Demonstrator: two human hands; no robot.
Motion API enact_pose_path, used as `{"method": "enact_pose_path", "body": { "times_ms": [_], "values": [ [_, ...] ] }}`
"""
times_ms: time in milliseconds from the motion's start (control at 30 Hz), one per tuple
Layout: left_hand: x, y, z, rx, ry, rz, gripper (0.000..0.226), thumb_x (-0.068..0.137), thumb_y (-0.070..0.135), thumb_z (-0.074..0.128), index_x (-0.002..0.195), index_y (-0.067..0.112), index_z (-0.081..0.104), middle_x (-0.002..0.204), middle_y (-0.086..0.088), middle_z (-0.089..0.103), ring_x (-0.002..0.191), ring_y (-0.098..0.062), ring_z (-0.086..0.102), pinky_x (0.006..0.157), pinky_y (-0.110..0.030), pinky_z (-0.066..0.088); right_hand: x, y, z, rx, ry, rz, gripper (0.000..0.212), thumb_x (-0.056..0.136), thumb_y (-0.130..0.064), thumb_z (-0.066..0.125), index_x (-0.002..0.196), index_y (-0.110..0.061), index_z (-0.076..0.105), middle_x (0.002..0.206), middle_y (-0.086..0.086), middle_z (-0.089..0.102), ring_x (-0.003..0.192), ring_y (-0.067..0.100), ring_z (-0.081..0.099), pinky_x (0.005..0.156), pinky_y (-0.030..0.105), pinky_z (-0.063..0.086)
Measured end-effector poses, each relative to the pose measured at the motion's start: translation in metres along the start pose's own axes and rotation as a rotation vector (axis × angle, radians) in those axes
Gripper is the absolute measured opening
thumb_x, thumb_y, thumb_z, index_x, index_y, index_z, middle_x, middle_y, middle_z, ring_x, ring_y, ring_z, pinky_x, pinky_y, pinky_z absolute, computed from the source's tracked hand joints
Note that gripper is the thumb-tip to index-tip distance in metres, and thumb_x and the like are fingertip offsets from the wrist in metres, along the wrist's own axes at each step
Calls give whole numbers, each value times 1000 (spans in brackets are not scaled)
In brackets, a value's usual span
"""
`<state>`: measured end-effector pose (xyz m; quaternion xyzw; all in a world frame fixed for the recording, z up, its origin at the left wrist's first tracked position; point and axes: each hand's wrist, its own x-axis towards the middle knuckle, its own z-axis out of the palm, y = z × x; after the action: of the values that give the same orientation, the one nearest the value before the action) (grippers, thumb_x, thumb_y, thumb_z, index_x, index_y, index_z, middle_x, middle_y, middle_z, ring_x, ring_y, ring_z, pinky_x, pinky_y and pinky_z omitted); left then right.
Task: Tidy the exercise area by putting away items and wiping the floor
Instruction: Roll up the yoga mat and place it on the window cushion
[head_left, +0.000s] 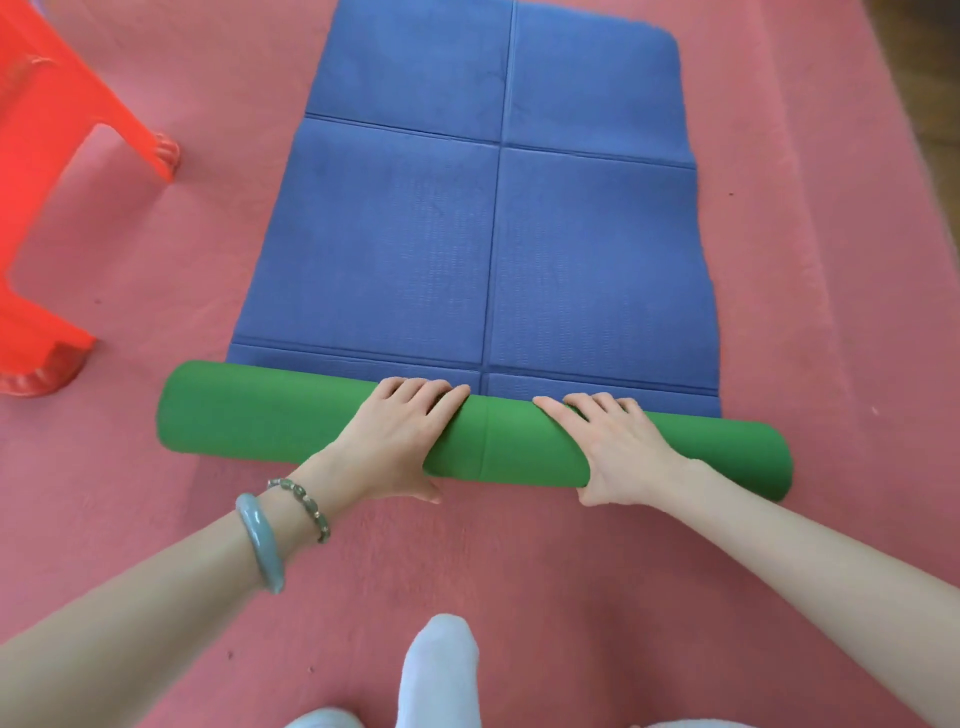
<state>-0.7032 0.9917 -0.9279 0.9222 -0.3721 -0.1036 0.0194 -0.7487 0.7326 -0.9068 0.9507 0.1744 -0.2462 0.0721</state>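
Note:
A yoga mat lies on the pink floor covering. Its near end is rolled into a green roll (249, 410) that lies crosswise in front of me. The unrolled part (488, 223) shows its blue upper side with fold creases and stretches away from me. My left hand (395, 441) wraps over the roll left of its middle, fingers on the far side and thumb on the near side. My right hand (618, 447) grips the roll the same way right of its middle. Two bracelets sit on my left wrist.
A red plastic stool (62, 171) stands at the left, its legs close to the roll's left end. The pink floor covering (810, 260) surrounds the mat. My foot in a pale sock (436, 670) rests on the floor just behind the roll.

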Motion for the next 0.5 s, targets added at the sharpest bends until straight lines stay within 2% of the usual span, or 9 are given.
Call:
{"method": "enact_pose_path", "body": {
  "times_ms": [67,133,233,300,367,433,500],
  "values": [
    [-5,0,7,41,50,2,135,20,70,80,134,10,40,120,-7,61,106,-26,60,92,-40,47,6,7,-8,42,-51,-14,110,62,-41,70,147,-32,2,137,-4,35,118,23,39,97,37,36],
    [-7,2,12,67,69,-4,135,22,67,83,136,8,38,124,-13,59,111,-31,59,95,-45,46,14,11,-16,91,-102,-32,110,60,-39,72,146,-35,4,132,-5,37,114,22,40,93,36,38],
    [-1,1,18,95,95,-41,125,30,52,88,136,9,38,124,-16,58,112,-34,57,97,-49,43,31,20,-27,176,-243,-21,111,57,-36,77,144,-38,8,125,-2,41,110,23,39,91,37,39],
    [10,-2,19,85,121,-54,113,32,43,86,131,9,41,117,-17,61,104,-34,60,93,-47,45,43,25,-35,220,-314,9,112,56,-36,79,143,-42,9,128,-1,38,114,23,35,97,41,37],
    [19,-6,18,63,119,-49,108,29,44,83,125,9,47,108,-15,63,94,-32,62,85,-44,48,49,27,-38,223,-351,43,116,54,-37,82,144,-43,9,137,2,30,122,25,30,104,44,31],
    [24,-9,15,66,81,-54,107,26,48,82,121,10,52,103,-12,64,87,-30,63,80,-42,48,44,25,-43,194,-304,75,121,55,-37,82,146,-40,3,145,5,20,130,27,23,109,43,24],
    [31,-15,9,59,14,-59,104,28,52,79,122,14,52,101,-6,64,85,-27,62,77,-39,45,31,20,-42,148,-153,107,120,61,-35,78,147,-36,-6,150,7,13,136,27,17,113,42,17]
  ]
}}
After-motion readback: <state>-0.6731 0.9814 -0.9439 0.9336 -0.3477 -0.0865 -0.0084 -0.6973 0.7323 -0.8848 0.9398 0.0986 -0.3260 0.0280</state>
